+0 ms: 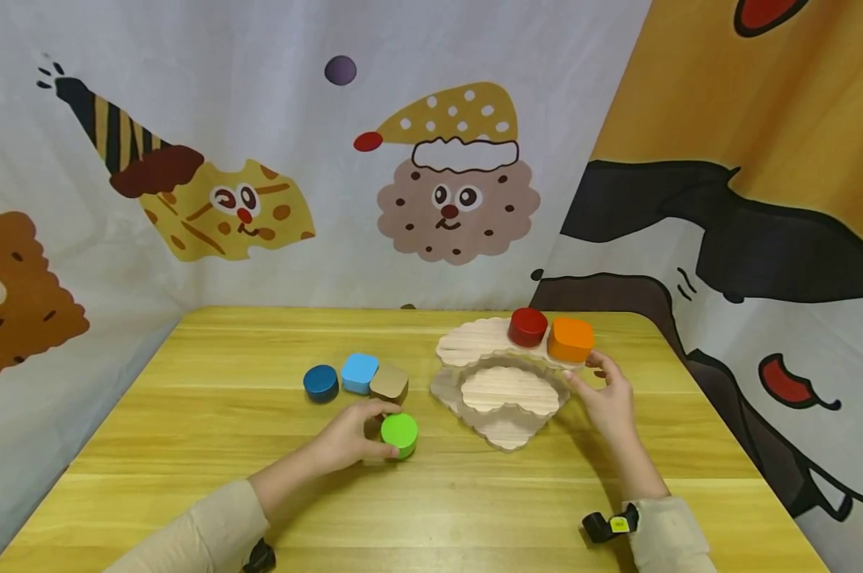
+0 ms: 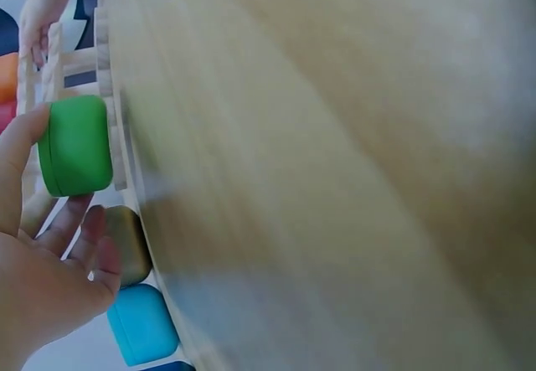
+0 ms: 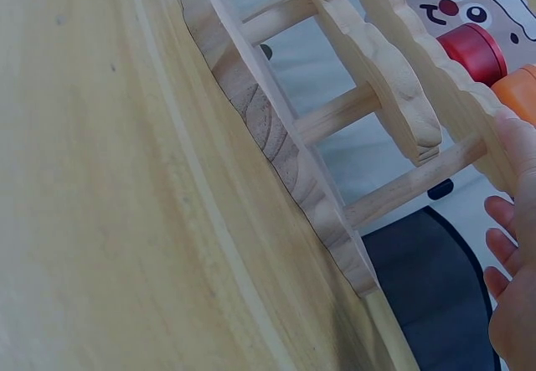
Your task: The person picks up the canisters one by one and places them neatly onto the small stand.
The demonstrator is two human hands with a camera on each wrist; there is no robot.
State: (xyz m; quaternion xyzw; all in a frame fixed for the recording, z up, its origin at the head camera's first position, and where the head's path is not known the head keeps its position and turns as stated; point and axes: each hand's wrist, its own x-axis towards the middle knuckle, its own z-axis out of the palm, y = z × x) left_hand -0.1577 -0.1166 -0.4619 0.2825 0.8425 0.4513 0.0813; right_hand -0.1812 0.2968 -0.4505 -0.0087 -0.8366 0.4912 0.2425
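Note:
My left hand pinches a bright green block with a rounded outline between thumb and fingers; whether it touches the table I cannot tell. Just behind that hand lie a tan block, a light blue block and a dark blue round block. To the right stands a tiered wooden stand with scalloped edges. A red round block and an orange rounded-square block sit on its top tier. My right hand grips the right end of that tier, close beside the orange block.
Rods join the stand's tiers, which lie at different heights. The stand's lowest tier rests on the wooden table. Behind the table's far edge hangs a printed curtain. A black device is strapped at the right wrist.

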